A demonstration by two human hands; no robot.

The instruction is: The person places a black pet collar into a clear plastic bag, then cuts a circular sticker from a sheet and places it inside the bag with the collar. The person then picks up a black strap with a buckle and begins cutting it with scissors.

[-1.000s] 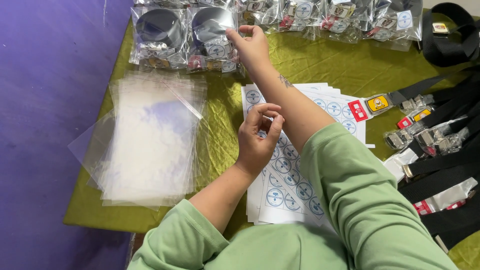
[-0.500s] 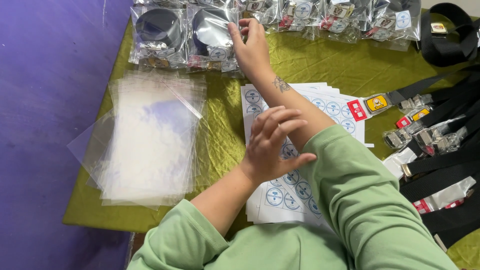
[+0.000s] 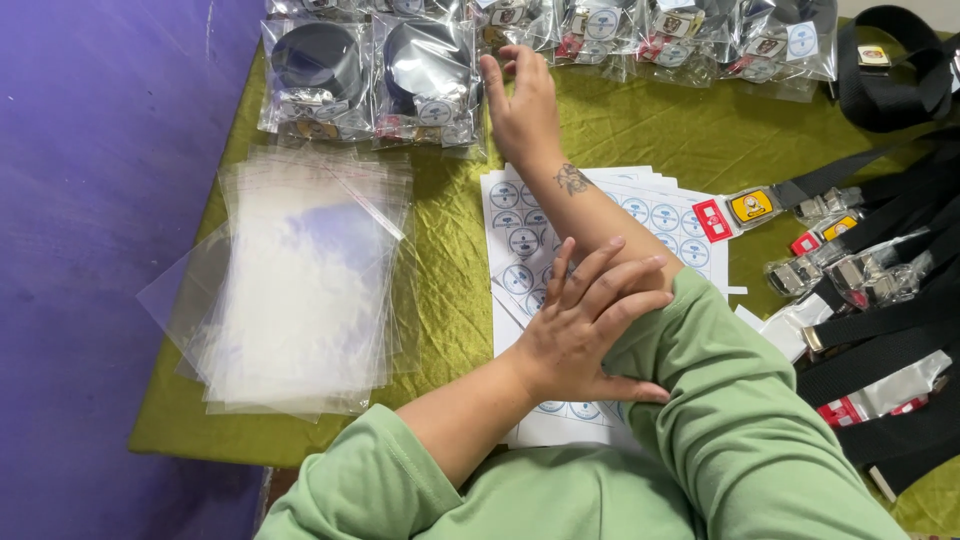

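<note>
Right hand [image 3: 522, 100] flat and open on a bagged belt packet [image 3: 428, 75] beyond the sticker sheets [image 3: 600, 225], gripping nothing; left hand [image 3: 585, 325] open, empty, resting on right forearm — better freed to steady the slippery packet.

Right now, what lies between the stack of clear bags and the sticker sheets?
Only a bare, wrinkled strip of the green tablecloth separates the stack of clear bags from the sticker sheets, as the head view shows.
</note>
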